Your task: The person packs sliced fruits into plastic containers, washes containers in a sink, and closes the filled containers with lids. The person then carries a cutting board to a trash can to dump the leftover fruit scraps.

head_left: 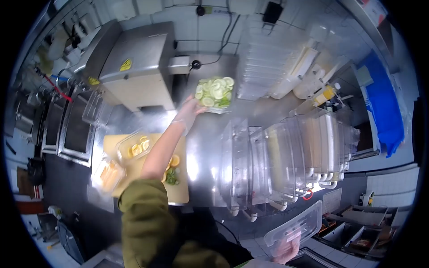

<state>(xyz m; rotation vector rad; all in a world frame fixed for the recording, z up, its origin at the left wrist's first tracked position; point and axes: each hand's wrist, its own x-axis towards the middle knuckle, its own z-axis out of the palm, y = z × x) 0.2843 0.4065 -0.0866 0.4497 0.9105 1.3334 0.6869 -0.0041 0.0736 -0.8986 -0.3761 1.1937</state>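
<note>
My left hand (191,109), in what looks like a thin clear glove, reaches far forward over the steel counter. Its fingers are closed on the near left corner of a clear container of lime slices (214,93), which is heaped full. Low on the right, my right hand (287,248) grips a clear plastic lid (295,228) by its lower edge, holding it tilted beside the counter. Under my left forearm lies a yellowish cutting board (178,192) with cut citrus and green pieces. A clear container with lemon pieces (134,147) stands on its left part.
Another clear container (108,174) sits at the board's left edge. Several tall clear bins (281,161) line the counter's right side. A steel machine (136,67) stands at the back left, near sinks (76,129). Stacked clear containers (263,62) rise at the back.
</note>
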